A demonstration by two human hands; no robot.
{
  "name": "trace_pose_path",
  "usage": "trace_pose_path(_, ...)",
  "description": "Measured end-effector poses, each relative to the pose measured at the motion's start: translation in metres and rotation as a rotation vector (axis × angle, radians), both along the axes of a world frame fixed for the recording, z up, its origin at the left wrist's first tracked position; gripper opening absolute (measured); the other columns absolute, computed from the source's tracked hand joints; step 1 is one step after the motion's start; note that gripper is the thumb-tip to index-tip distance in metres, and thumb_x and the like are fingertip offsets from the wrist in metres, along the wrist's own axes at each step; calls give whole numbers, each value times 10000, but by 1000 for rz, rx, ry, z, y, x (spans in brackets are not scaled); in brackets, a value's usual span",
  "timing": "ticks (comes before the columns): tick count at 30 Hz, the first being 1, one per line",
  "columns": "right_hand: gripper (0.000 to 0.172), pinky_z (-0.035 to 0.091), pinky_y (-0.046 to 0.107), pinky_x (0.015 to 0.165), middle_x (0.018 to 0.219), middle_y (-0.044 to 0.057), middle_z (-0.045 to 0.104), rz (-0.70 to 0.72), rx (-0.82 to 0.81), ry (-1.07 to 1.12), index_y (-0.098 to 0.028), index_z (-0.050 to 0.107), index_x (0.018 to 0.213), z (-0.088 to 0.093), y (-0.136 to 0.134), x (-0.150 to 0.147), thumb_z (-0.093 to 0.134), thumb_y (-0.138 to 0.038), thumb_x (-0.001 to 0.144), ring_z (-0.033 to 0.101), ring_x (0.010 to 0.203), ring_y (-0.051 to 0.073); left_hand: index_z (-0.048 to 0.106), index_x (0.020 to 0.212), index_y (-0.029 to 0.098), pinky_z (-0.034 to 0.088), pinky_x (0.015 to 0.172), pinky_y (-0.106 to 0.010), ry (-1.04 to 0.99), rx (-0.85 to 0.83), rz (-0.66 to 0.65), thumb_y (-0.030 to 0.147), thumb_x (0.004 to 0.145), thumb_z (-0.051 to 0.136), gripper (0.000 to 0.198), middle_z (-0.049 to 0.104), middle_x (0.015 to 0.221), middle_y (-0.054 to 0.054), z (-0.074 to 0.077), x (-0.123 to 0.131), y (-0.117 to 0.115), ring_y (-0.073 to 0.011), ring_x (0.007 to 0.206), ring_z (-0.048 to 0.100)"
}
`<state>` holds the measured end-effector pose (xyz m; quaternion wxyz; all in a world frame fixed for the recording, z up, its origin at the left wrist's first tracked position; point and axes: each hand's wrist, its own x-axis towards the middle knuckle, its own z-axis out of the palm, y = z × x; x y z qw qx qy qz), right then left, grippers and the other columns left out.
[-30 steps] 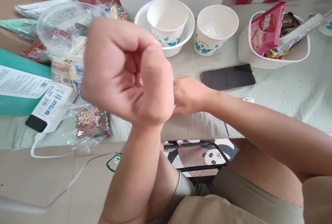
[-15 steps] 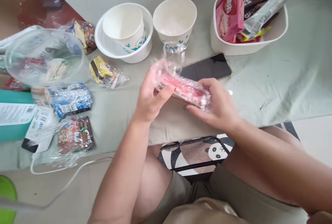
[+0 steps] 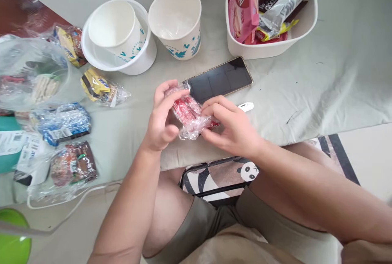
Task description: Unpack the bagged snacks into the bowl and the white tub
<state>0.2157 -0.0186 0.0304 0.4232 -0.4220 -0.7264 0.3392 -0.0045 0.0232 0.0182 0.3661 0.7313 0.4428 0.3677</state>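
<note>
Between my two hands is a red snack packet in clear plastic wrap [image 3: 189, 111], held low over the near side of the table. My left hand [image 3: 161, 117] has its fingers curved over the packet's far left edge, the thumb lifted off. With thumb and fingers pinched, my right hand [image 3: 231, 125] grips the packet's right end and crumpled wrap. Print on the packet is too small to read. Just beyond lies a black phone [image 3: 219, 78], and a small white thermometer-like object [image 3: 246, 107] sits beside my right hand.
A paper cup [image 3: 176, 15] stands behind the phone, left of it a white bowl [image 3: 147, 56] holding another cup. A white bin [image 3: 272, 49] of snacks is back right. Wrapped snacks [image 3: 73, 162], a clear tub [image 3: 61, 92] and a white cable [image 3: 73, 211] lie left.
The packet has been turned so its red face shows, and it sits lower. My left thumb has come off it; my right hand now pinches the wrap. The view has shifted right.
</note>
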Motion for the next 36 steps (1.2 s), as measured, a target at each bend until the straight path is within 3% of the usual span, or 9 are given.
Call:
trace_pose_path(3,73,533,333,681,1069,73,662,-13,-20,-16,-233,565,918,-2,3,-8,596,-196,864,621,829,180,707,1254,264,378,1244,-599,87,59,-9,1037,432,671,1129,460,1516,-166,3,-6,-1,-484,1451,445)
trace_pose_path(6,161,534,333,700,1095,85,677,87,13,-31,-220,585,1053,-3,3,-15,589,-294,910,628,866,190,731,1181,256,369,1252,-595,140,169,59,772,578,846,802,520,1431,-144,5,-12,0,-455,1423,478)
trace_pose_path(9,326,561,355,748,1119,105,699,220,55,-82,-184,568,1233,0,8,-15,554,-319,936,656,905,209,758,1086,257,401,1237,-583,172,223,109,439,662,843,470,563,1370,-123,3,-18,2,-416,1369,536)
trace_pose_path(13,330,543,478,993,1269,127,692,90,144,-305,-221,609,1216,2,32,6,525,-206,897,659,1172,293,770,1016,267,420,1240,-554,244,168,190,252,614,784,402,594,1341,-98,-3,-23,5,-385,1334,567)
trace_pose_path(16,512,404,626,1167,1479,136,604,-10,166,-468,-254,586,1332,-3,55,27,642,-242,822,538,1396,388,765,986,253,457,1219,-519,248,133,192,217,622,761,366,599,1346,-95,-4,-21,4,-363,1329,579)
trace_pose_path(22,805,149,739,1260,1615,145,502,50,121,-665,-235,488,1507,-5,77,38,735,-376,754,340,1559,470,752,1009,228,505,1180,-504,258,164,122,228,702,716,309,608,1333,-102,0,-16,-1,-332,1321,614)
trace_pose_path(26,824,186,719,1238,1535,148,576,84,44,-750,-237,467,1542,5,85,27,723,-406,778,425,1494,460,751,1020,212,521,1169,-478,274,211,108,244,761,676,271,617,1316,-108,1,-15,-3,-303,1295,645)
trace_pose_path(30,828,314,646,1156,1475,144,620,95,11,-768,-239,490,1529,9,90,20,738,-464,771,544,1337,426,749,1032,216,516,1176,-484,285,210,95,225,759,676,282,614,1325,-107,1,-16,-2,-305,1302,640)
trace_pose_path(36,795,384,584,1036,1472,140,603,102,-12,-809,-257,499,1511,7,89,19,733,-482,785,527,1294,437,746,1052,225,499,1197,-511,297,182,84,228,746,699,310,604,1339,-100,2,-18,-2,-323,1313,628)
